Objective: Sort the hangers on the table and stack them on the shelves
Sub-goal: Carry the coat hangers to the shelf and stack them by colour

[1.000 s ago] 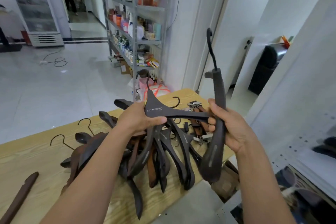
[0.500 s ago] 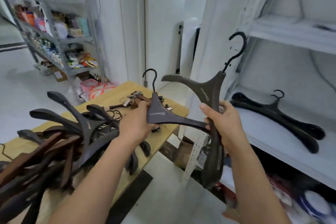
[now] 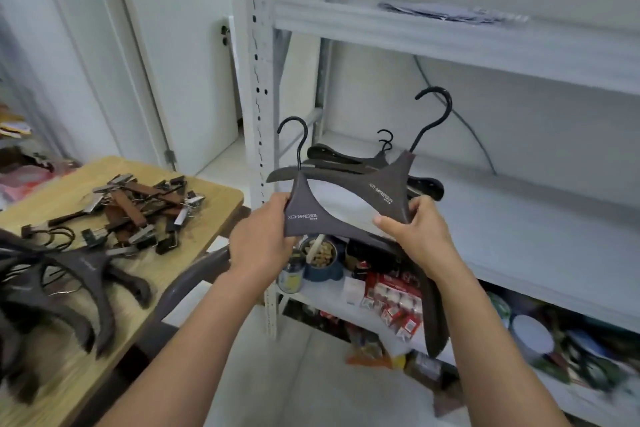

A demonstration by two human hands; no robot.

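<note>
1. Two dark hangers are up, one per grip. The left grip (image 3: 266,243) is curled round the left hanger (image 3: 303,215) at its neck. The right grip (image 3: 419,236) pinches the right hanger (image 3: 388,192) likewise.
2. Both hang in air at 12 o'clock, before the shelf (image 3: 519,211) and near the stack (image 3: 343,158) lying on it.
3. Step, as judged: carrying a sorted pair to the shelf. A pile (image 3: 86,270) remains on the desk (image 3: 221,194) at 9 o'clock.
4. Next move calls for matching hooks to the stack and laying the pair flat on top.

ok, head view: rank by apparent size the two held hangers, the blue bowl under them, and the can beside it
1. left-hand hanger and right-hand hanger: same look, overlapping and partly hidden, so tied.
2. blue bowl.
3. can, smallest.
</note>
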